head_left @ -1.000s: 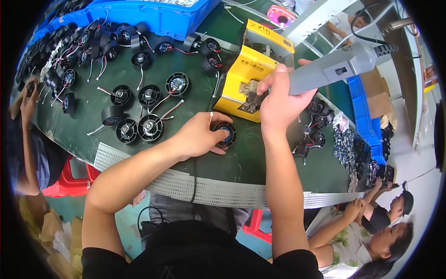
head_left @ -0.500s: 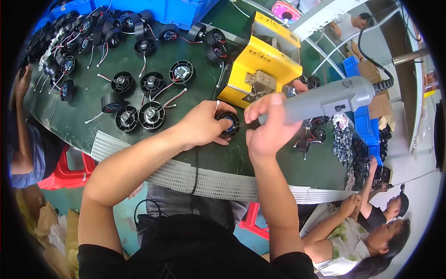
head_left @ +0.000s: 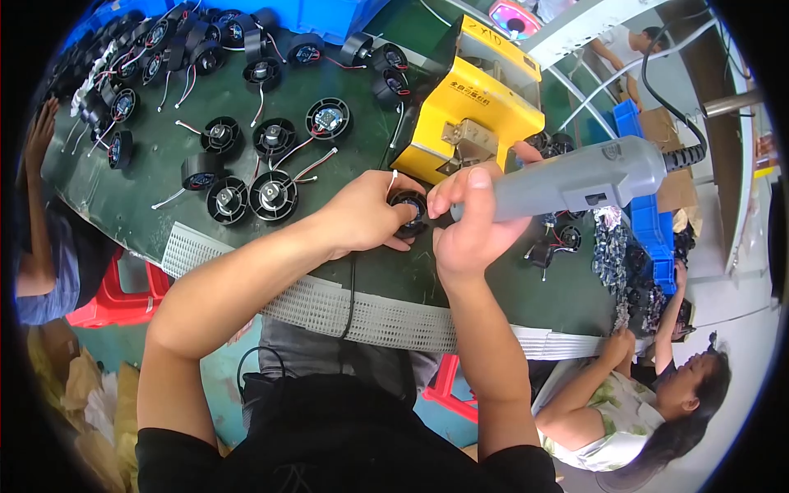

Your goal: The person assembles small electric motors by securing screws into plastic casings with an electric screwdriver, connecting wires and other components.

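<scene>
My left hand (head_left: 366, 215) is closed round a small round black fan (head_left: 415, 215), held down on the green table (head_left: 353, 135) with the thumb over its middle. A white connector shows beside the fingers. My right hand (head_left: 477, 226) grips a grey electric screwdriver (head_left: 575, 182), lying nearly level, its cord leaving at the back right. Its front end points at the fan, but the tip is hidden, so I cannot tell whether it touches. Just beyond both hands stands a yellow screw feeder (head_left: 448, 103) with a metal block on its front.
Several black fans with wires (head_left: 274, 195) lie to the left, with more heaped at the far left. A blue bin (head_left: 329, 16) stands at the back. Loose fans (head_left: 540, 253) and a dark pile of parts (head_left: 610, 255) lie right. Co-workers sit on both sides.
The whole view has shifted slightly. Both hands keep their grips, and the screwdriver stays beside the fan. At the right, a co-worker in a dark cap has dropped mostly out of sight.
</scene>
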`<act>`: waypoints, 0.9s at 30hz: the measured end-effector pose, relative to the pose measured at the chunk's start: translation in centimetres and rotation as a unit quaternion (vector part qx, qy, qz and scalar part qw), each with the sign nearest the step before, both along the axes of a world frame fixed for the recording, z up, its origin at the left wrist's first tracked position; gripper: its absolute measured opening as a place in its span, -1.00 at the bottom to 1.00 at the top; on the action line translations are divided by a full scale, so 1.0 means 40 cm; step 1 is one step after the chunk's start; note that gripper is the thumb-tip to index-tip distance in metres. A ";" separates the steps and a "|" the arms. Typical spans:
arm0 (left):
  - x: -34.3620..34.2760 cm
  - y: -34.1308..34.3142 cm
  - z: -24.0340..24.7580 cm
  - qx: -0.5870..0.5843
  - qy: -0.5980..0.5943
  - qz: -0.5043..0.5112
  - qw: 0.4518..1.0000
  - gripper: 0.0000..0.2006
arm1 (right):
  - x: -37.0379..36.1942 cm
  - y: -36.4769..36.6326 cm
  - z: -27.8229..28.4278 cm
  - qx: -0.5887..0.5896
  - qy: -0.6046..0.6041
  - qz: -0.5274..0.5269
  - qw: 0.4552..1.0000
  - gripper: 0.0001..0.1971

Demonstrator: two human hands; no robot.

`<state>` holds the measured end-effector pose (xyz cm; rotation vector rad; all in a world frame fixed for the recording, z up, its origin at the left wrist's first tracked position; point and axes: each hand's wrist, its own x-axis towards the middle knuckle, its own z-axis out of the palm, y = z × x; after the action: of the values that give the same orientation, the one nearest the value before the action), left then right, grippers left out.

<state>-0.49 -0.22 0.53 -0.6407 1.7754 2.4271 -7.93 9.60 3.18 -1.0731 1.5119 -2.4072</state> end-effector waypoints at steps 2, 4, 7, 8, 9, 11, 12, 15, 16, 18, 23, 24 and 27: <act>0.002 -0.003 0.002 0.000 -0.004 0.002 1.000 -0.72 | 0.003 -0.005 -0.003 0.000 -0.001 0.003 1.000 -0.51; 0.002 -0.004 0.001 0.000 -0.006 0.004 1.000 -0.72 | 0.002 -0.007 -0.005 0.001 0.001 0.004 1.000 -0.52; -0.001 0.001 0.003 -0.004 -0.005 0.006 1.000 -0.73 | -0.004 0.001 -0.017 -0.002 0.022 0.015 1.000 -0.54; -0.005 0.006 0.000 -0.005 0.000 0.014 1.000 -0.73 | -0.007 0.008 -0.021 -0.007 0.039 0.025 0.999 -0.55; -0.010 0.014 -0.002 -0.007 0.005 0.021 1.000 -0.73 | -0.006 0.013 -0.023 -0.009 0.044 0.023 0.999 -0.56; -0.018 0.021 0.004 -0.026 0.022 0.009 0.999 -0.73 | -0.004 0.019 -0.029 -0.010 0.049 0.011 0.999 -0.58; -0.016 0.019 -0.005 -0.022 0.022 0.009 0.999 -0.73 | 0.002 0.016 -0.031 -0.010 0.032 0.005 0.999 -0.58; 0.002 -0.006 -0.015 -0.024 0.028 -0.009 0.999 -0.73 | -0.007 0.033 -0.047 0.049 0.053 0.015 0.997 -0.48; 0.013 -0.020 0.001 -0.090 0.040 -0.025 0.995 -0.73 | -0.014 0.051 -0.049 0.080 0.066 0.027 0.994 -0.44; 0.037 -0.077 0.021 -0.209 0.053 -0.033 0.976 -0.70 | -0.033 0.135 -0.041 0.074 0.062 -0.032 0.995 -0.41; 0.103 -0.259 0.045 -0.641 -0.005 0.167 0.749 -0.56 | -0.143 0.411 -0.041 0.488 0.250 -0.447 0.707 -0.51; 0.111 -0.257 0.054 -0.662 -0.024 0.184 0.726 -0.51 | -0.155 0.444 -0.059 0.520 0.284 -0.441 0.674 -0.58; 0.111 -0.224 0.065 -0.751 0.001 0.211 0.625 -0.35 | -0.149 0.465 -0.078 0.508 0.285 -0.396 0.710 -0.77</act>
<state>3.95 -9.18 3.13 -1.0883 3.5860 0.2641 -13.91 28.20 0.04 -0.9435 3.3927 -0.8554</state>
